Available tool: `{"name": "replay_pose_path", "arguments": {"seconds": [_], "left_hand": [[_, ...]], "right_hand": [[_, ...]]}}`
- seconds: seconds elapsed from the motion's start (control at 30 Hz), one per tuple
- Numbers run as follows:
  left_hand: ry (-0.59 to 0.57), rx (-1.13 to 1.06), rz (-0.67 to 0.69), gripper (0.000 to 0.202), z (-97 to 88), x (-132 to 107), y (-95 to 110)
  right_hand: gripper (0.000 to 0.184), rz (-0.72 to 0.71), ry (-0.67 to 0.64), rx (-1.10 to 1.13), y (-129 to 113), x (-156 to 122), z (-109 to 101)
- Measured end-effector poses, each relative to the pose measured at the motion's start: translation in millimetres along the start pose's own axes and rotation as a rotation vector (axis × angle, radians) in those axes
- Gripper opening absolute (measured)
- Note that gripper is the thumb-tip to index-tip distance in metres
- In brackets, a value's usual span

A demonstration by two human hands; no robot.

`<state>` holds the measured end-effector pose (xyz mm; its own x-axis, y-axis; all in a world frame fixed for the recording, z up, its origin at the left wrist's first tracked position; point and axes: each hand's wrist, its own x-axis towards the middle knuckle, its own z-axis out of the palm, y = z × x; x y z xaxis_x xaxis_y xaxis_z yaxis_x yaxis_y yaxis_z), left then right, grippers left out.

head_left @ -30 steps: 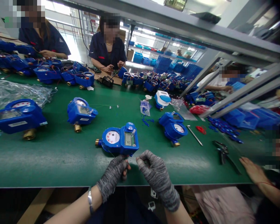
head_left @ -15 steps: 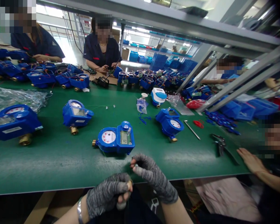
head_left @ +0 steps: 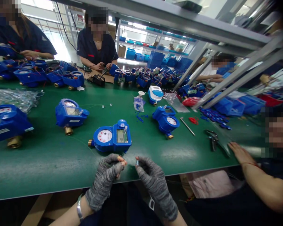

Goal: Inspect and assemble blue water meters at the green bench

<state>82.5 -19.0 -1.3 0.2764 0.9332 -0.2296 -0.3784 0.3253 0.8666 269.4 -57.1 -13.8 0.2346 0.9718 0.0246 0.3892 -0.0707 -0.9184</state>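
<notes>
In grey fingerless gloves, both hands are just in front of a blue water meter (head_left: 113, 138) with a round dial, a small display and a brass end. My left hand (head_left: 106, 180) is closed in a pinch, and what its fingertips hold, if anything, is too small to make out. Between the thumb and fingers of my right hand (head_left: 153, 183) is a small clear bluish piece (head_left: 137, 162). The two hands are a short gap apart. Faint thin line shows on the green table left of the meter.
More blue meters stand left (head_left: 70, 116) and right (head_left: 166, 121). A metal rod (head_left: 187, 126) and black-handled pliers (head_left: 212, 139) lie to the right, near a co-worker's hand (head_left: 240, 152). Behind are a white-and-blue meter (head_left: 155, 95), a plastic bag (head_left: 11, 97) and co-workers with many meters.
My left hand has risen from below the table edge to above the table, close to the right hand. The whole view has shifted slightly, so the meters appear further left.
</notes>
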Motion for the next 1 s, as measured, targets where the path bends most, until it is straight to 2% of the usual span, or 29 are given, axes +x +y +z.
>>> {"name": "replay_pose_path", "arguments": {"seconds": [0.1,0.27,0.7,0.9,1.0], "left_hand": [[0.103,0.152,0.1,0.022,2.4,0,3],[0.121,0.264,0.201,0.018,5.4,-1,5],[0.135,0.344,0.254,0.013,1.1,-4,7],[0.138,0.345,0.239,0.015,2.7,-2,6],[0.098,0.329,0.202,0.016,7.3,-1,8]], "right_hand": [[0.031,0.08,-0.102,0.239,1,-4,5],[0.033,0.123,-0.104,0.409,-8,-6,15],[0.035,0.167,-0.164,0.437,-4,-7,18],[0.03,0.123,-0.163,0.423,-5,-6,19],[0.028,0.081,-0.172,0.396,-8,-5,19]]}}
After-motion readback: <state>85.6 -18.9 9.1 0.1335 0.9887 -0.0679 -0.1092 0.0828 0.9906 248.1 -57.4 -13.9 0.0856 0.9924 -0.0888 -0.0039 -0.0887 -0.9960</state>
